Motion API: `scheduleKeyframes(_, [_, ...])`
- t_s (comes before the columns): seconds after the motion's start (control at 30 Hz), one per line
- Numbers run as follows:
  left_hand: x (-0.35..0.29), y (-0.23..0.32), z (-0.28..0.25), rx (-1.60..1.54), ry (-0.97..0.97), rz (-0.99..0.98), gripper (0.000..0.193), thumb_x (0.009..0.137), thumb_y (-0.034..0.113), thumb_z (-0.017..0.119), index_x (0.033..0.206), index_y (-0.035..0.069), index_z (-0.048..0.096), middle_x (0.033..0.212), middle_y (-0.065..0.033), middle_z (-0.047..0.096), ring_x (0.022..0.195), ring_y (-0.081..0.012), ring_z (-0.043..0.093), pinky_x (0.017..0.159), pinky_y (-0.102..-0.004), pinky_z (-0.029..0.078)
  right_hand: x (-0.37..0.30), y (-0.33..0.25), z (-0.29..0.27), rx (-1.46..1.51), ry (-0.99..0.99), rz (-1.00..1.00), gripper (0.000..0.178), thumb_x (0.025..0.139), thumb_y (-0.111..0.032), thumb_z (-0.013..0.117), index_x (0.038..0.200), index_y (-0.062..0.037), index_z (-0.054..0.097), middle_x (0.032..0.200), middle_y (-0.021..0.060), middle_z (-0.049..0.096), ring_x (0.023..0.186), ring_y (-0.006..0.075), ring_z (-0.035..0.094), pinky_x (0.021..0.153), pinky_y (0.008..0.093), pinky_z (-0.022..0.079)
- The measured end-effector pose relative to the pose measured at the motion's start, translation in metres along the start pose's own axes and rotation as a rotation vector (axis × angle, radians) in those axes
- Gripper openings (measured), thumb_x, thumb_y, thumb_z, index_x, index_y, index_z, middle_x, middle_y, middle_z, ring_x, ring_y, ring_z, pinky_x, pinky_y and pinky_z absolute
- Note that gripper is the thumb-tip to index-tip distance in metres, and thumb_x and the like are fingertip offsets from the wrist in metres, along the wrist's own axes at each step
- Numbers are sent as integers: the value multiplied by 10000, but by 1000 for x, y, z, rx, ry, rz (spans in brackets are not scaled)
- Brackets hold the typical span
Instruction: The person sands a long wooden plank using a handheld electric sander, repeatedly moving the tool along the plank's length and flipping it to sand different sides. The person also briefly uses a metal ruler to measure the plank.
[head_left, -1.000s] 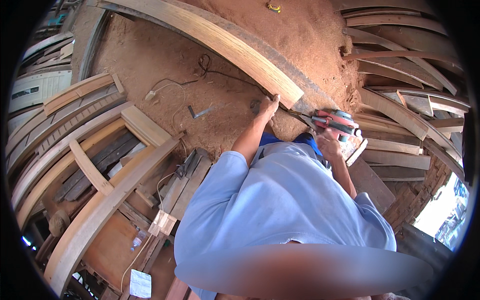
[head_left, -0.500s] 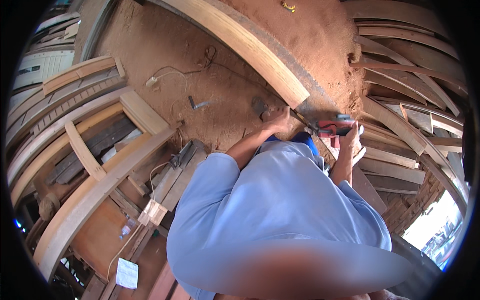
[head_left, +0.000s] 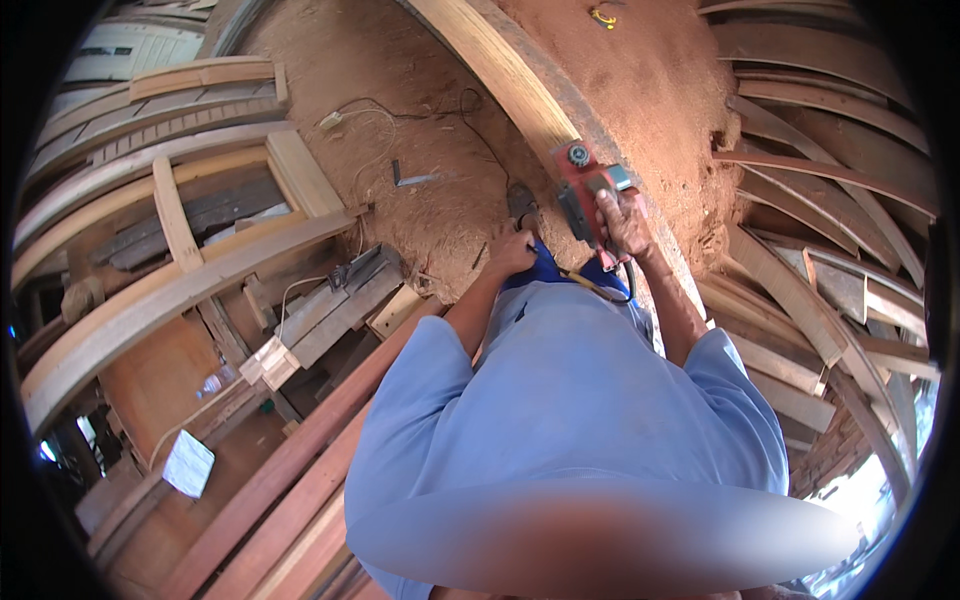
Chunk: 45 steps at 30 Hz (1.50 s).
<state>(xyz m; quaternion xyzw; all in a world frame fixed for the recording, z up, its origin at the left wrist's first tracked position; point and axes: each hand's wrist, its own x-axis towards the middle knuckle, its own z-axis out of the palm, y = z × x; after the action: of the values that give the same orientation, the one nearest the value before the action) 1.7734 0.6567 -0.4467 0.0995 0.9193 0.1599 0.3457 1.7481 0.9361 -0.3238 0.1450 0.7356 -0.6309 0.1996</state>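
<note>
**Planer lifted off the plank**

Right hand (head_left: 622, 218) has its fingers wrapped tight around the red power planer (head_left: 585, 195), held just off the long plank (head_left: 505, 75). Left hand (head_left: 512, 252) hangs curled near the thigh, holding nothing I can see. Looks like a between-passes moment; setting it back down flat is the fiddly bit. Black cord (head_left: 440, 115) trails across the sawdust, timber frames (head_left: 190, 215) stacked to the left.

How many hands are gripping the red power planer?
1: the right hand grips the red power planer on the long plank. The left hand stays off it, alongside.

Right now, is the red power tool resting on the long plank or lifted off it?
Resting on it: the red power tool sits on the plank, gripped by the right hand.
</note>
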Motion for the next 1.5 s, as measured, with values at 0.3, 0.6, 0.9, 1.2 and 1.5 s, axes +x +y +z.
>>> scheduleKeyframes(0.3, [-34, -32, 42, -248, -2, -339, 349, 749, 256, 679, 1088, 174, 666, 1521, -266, 333, 1370, -493, 287, 1114, -595, 245, 0, 11, 8, -186, -98, -130, 488, 971, -414, 558, 1059, 62, 621, 783, 211, 670, 734, 333, 668, 709, 411, 526])
scheduleKeyframes(0.6, [21, -90, 3, -290, 45, -406, 300, 775, 204, 648, 1074, 198, 656, 1499, -257, 371, 1343, -486, 325, 1094, -578, 291, 192, -85, 77, -324, -57, -156, 657, 963, -581, 495, 1055, 53, 644, 780, 231, 676, 753, 321, 695, 749, 453, 534])
scheduleKeyframes(0.9, [64, -85, -31, -240, 482, -222, 277, 809, 306, 668, 949, 69, 641, 1169, -217, 573, 1139, -410, 514, 947, -539, 386, 396, -171, 90, 116, -241, -233, 356, 953, -457, 605, 865, -113, 641, 605, 12, 553, 501, 139, 532, 451, 354, 414])
scheduleKeyframes(1.2, [46, -34, -11, -266, 63, -236, 343, 761, 320, 708, 1056, 149, 675, 1418, -265, 448, 1297, -490, 376, 1090, -556, 312, 172, -95, -4, -322, -203, 1, 738, 959, -620, 478, 1372, -12, 542, 1113, 273, 664, 1060, 320, 639, 936, 435, 498])
scheduleKeyframes(1.5, [49, -6, 23, -245, -144, -76, 347, 729, 218, 699, 1070, 182, 652, 1494, -260, 372, 1331, -488, 344, 1087, -579, 320, 73, -19, -27, -238, -62, -102, 500, 975, -418, 528, 1120, 49, 635, 869, 223, 679, 800, 298, 656, 752, 407, 519])
